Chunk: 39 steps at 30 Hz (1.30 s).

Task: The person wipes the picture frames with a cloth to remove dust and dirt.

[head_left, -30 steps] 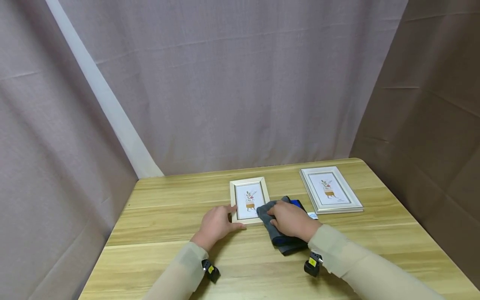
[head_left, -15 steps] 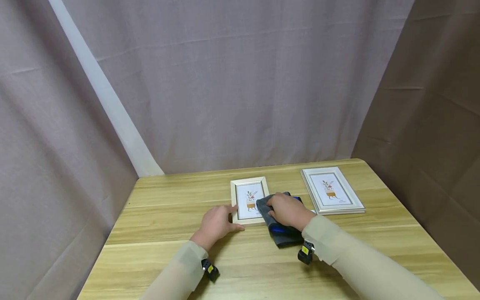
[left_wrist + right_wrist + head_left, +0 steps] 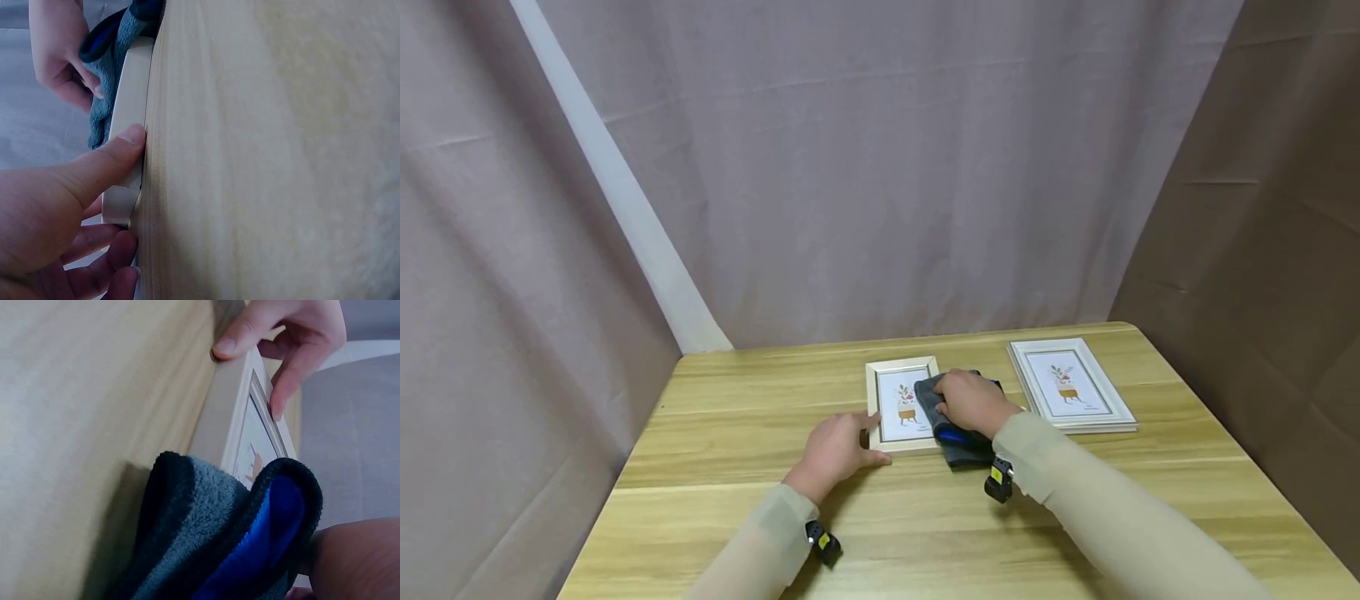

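Note:
A cream picture frame (image 3: 904,448) with a plant print lies flat on the wooden table. My left hand (image 3: 833,452) holds its near left corner, thumb (image 3: 119,156) against the near edge and the other fingers around the left side. In my right hand (image 3: 973,402) is a folded grey and blue cleaning cloth (image 3: 931,397), gripped from above and lying over the frame's right part. The cloth hides the right side of the print. Seen from the right wrist, the cloth (image 3: 212,500) droops past the frame's near edge, showing its dark border and blue inner side.
Farther right lies a white picture frame (image 3: 1116,408) with a similar print, apparently stacked on another. The wooden table (image 3: 730,458) ends at a grey curtain (image 3: 850,208) behind; a brown curtain (image 3: 1262,250) hangs on the right.
My right hand has slid the cloth slightly up and away along the right side of the cream frame. The left hand keeps its hold on the corner.

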### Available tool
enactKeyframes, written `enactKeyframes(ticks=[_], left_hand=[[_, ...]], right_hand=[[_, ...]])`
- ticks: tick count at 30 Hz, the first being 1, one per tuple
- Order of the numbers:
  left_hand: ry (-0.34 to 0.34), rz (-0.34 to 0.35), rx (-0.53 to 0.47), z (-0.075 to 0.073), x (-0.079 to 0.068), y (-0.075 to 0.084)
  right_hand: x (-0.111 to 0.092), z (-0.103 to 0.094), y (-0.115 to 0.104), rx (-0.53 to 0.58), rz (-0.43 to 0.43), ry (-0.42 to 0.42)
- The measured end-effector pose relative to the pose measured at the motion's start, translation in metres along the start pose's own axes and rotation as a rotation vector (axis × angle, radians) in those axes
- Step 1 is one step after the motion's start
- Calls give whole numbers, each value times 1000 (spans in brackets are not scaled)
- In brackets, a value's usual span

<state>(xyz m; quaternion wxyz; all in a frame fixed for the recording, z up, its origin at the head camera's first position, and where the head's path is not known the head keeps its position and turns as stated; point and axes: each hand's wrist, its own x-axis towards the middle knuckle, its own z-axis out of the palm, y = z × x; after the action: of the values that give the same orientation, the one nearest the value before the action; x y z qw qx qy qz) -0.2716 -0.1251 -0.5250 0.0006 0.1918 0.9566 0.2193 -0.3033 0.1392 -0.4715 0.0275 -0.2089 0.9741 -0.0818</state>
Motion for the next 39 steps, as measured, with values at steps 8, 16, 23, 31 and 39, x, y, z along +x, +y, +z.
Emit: enactKeyframes(ticks=[8,16,23,31,39], left_hand=[[5,6,4,2,1,-2],[-8,1,18,4,-1,1],[-10,-4,24,4,-3,2],[8,6,39,0,1,-4],[22,-3,61,1,1,-4]], right_hand=[[18,-2,9,52,43,-22],[32,-1,16,73,87,-9],[41,-1,19,117,132,-16],[50,2,30,155,122,-9],[44,3,28,157,102,-33]])
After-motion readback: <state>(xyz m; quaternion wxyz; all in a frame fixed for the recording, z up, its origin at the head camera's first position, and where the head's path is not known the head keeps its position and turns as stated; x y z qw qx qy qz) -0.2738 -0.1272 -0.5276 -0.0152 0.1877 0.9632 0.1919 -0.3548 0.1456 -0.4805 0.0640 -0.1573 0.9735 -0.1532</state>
